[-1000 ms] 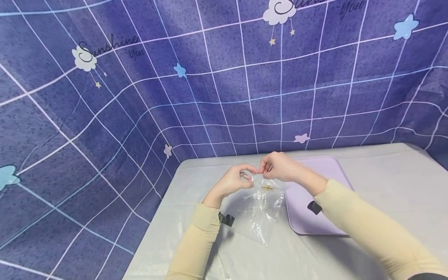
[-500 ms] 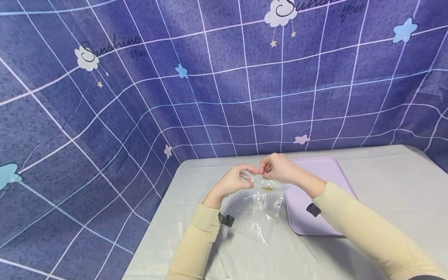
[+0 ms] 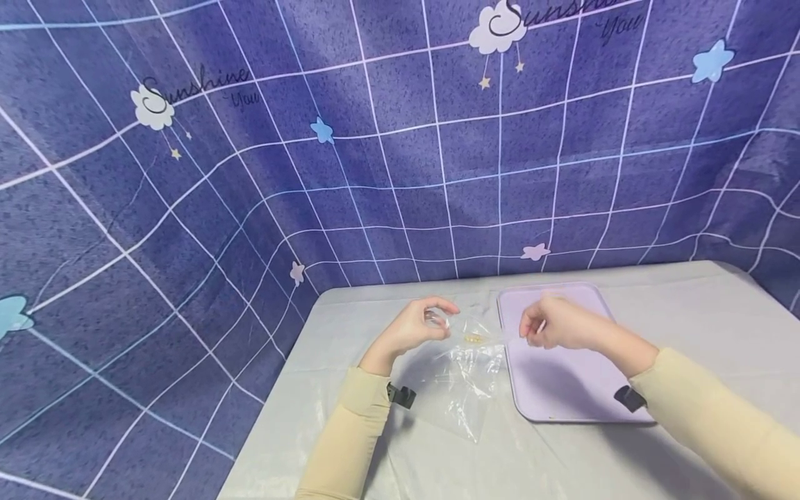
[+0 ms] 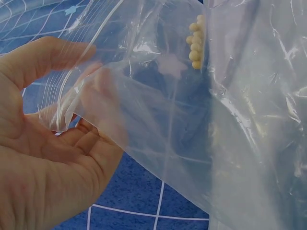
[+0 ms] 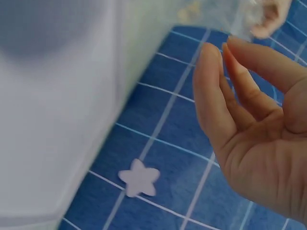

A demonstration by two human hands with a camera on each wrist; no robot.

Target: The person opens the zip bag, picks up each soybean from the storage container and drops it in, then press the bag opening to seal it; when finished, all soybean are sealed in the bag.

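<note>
My left hand (image 3: 406, 330) grips the mouth of a clear zip bag (image 3: 465, 389), its fingers curled at the ridged zip edge. Through the plastic in the left wrist view, several small round pale-yellow balls (image 4: 195, 43) sit bunched together. The bag hangs down close over the table, its far side crinkled and shiny. Over the lavender tray (image 3: 525, 406) is my right hand (image 3: 556, 323), apart from the bag. In the right wrist view its fingers are loosely bent, the thumb and fingertips close together, with nothing visible between them.
A grey-white cloth (image 3: 694, 326) covers the table, and the tray lies right of the bag. A tiny yellowish speck (image 3: 552, 418) shows at the tray's near edge. Behind and to the left, a blue grid-patterned curtain (image 3: 400, 160) closes off the table.
My right hand has left the bag's mouth and moved right, over the tray. My left hand stays at the bag's mouth, almost unmoved, and the tray's far left corner has come into sight.
</note>
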